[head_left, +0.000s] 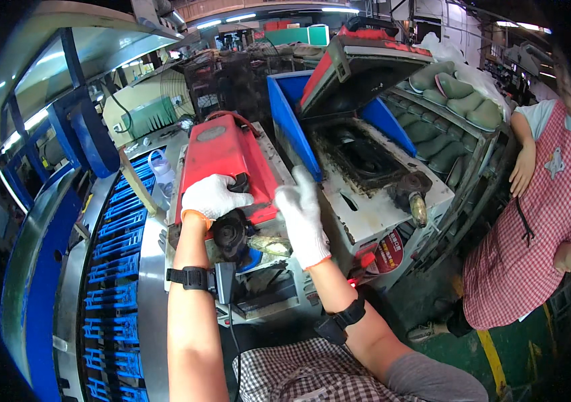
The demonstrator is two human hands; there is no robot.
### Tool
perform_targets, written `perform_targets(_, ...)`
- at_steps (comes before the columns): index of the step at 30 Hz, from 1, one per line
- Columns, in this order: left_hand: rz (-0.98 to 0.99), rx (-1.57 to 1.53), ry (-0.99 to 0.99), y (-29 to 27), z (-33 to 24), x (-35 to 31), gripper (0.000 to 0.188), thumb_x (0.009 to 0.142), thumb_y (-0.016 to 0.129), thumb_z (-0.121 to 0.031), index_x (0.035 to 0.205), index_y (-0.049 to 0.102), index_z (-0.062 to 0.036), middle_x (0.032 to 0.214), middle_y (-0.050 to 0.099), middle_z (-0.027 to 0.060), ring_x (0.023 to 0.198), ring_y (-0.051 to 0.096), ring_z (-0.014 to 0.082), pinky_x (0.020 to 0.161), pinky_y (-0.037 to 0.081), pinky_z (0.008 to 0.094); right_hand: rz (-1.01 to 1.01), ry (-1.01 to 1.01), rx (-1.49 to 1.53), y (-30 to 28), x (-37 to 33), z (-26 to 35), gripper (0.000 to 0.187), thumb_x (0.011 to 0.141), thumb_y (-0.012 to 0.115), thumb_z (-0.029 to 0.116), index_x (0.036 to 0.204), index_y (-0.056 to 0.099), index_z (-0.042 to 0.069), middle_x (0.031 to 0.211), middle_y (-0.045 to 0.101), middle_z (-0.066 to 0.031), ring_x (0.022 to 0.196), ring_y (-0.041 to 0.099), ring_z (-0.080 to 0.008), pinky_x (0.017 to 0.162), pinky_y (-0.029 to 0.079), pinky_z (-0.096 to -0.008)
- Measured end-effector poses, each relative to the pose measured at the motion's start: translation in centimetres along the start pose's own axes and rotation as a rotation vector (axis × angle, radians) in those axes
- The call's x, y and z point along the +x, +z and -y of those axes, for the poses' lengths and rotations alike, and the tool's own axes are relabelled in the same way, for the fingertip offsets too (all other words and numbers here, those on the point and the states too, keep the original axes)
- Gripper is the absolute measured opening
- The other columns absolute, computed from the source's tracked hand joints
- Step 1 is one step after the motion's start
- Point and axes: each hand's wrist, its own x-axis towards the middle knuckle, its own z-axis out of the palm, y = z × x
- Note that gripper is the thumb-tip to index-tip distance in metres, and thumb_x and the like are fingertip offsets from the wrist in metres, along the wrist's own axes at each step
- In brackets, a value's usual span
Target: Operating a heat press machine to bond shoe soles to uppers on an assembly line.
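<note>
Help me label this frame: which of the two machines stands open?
The right machine, beside the rack: its raised lid exposes a dark cavity; the left machine's red cover is down.

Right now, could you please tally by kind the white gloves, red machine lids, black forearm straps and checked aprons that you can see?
White gloves: 2
Red machine lids: 2
Black forearm straps: 2
Checked aprons: 2
Total: 8
</note>
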Motion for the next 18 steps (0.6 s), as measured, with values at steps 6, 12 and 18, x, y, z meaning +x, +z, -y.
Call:
perform_targets(6, -0.056, 0.005, 0.025, 0.9, 1.2, 0.3, 0.061, 0.068, 0.083, -0.059, 0.107, 0.081, -0.0121, 0.095, 0.077, 0.0202, 0.092, 0.075, 0.0352, 0.087, 0.057, 0.0426, 0.804, 0.158, 0.058, 0.0, -0.8, 3.7, 0.024, 0.104, 0.064, 0.014, 0.123, 0.07, 0.0, 0.115, 0.073, -0.0058, 0.104, 0.066, -0.0119, 0.095, 0.054, -0.0308)
perform_targets(12, 0.003, 0.002, -0.029, -0.1, 0.1, -0.6, 0.066, 0.066, 0.084, -0.061, 0.113, 0.081, -0.0143, 0.103, 0.078, 0.0186, 0.099, 0.075, 0.0359, 0.09, 0.057, 0.0441, 0.562, -0.33, -0.878, 1.4, -3.5, 3.1, 0.031, 0.097, 0.063, 0.031, 0.12, 0.065, 0.01, 0.095, 0.07, -0.0167, 0.1, 0.07, -0.037, 0.087, 0.056, -0.0496)
perform_targets(18, -0.041, 0.017, 0.007, 0.4, 0.1, -0.5, 0.064, 0.067, 0.084, -0.062, 0.111, 0.081, -0.0149, 0.104, 0.078, 0.0169, 0.099, 0.075, 0.0359, 0.091, 0.057, 0.0434, 0.659, -0.341, -1.002, 0.9, -3.0, 3.2, 0.05, 0.097, 0.062, 0.038, 0.143, 0.058, 0.017, 0.105, 0.073, -0.0159, 0.096, 0.073, -0.0346, 0.081, 0.057, -0.0504)
